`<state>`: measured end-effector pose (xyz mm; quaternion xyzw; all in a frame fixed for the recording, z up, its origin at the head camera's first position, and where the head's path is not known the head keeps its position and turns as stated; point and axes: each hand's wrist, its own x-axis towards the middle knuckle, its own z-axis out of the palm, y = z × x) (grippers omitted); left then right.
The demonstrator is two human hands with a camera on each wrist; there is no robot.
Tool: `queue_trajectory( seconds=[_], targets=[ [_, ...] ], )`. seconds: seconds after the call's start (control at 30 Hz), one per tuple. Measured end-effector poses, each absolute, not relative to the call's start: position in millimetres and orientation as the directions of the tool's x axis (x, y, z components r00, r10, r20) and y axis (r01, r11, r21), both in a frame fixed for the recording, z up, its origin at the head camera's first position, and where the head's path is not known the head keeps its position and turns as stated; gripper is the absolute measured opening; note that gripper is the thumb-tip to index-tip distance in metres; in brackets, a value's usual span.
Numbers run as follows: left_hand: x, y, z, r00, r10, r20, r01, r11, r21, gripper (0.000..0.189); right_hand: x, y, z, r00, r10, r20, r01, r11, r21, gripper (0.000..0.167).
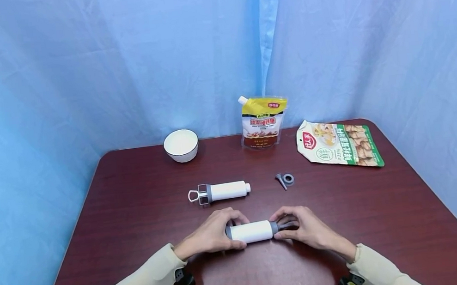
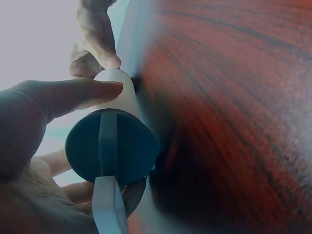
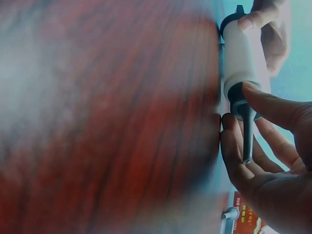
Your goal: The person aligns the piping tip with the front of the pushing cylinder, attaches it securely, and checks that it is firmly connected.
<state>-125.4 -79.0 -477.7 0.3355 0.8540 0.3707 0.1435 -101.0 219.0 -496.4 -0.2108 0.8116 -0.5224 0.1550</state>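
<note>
I have both forearms (image 1: 136, 284) angled inward over the table (image 1: 146, 234). My left hand (image 1: 217, 233) grips the white tube (image 1: 252, 232) near its grey cap (image 2: 130, 146); my right hand (image 1: 310, 230) pinches the grey collar (image 3: 237, 93) behind the nozzle (image 3: 247, 136). The tube lies crosswise between them.
</note>
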Motion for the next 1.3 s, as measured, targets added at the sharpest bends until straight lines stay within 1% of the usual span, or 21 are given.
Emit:
queue_trajectory(
  seconds=[0.17,0.47,0.7,0.87,1.03,1.3],
  targets=[
    [-126,-79,-475,-0.723,0.69,-0.001,0.488,0.512,0.707,0.043,-101,218,-494,-0.866,-0.499,-0.01,-0.232,0.419,-0.878,0.031],
    [-130,-78,-465,-0.692,0.722,-0.005,0.521,0.504,0.689,0.051,-105,222,-487,-0.85,-0.527,-0.017,-0.241,0.418,-0.876,0.041],
    [-141,-70,-449,-0.675,0.738,0.0,0.518,0.474,0.712,0.049,-111,232,-477,-0.86,-0.51,-0.024,-0.249,0.46,-0.852,0.036],
    [-156,-61,-433,-0.661,0.751,0.003,0.514,0.449,0.731,0.046,-120,241,-470,-0.878,-0.476,-0.05,-0.236,0.521,-0.82,0.034],
    [-177,-48,-420,-0.666,0.746,-0.003,0.504,0.453,0.735,0.044,-133,251,-470,-0.886,-0.461,-0.042,-0.251,0.554,-0.794,0.03],
    [-221,-23,-408,-0.666,0.741,-0.084,0.45,0.489,0.747,0.041,-158,270,-477,-0.912,-0.409,-0.032,-0.241,0.599,-0.764,0.027]
  ],
)
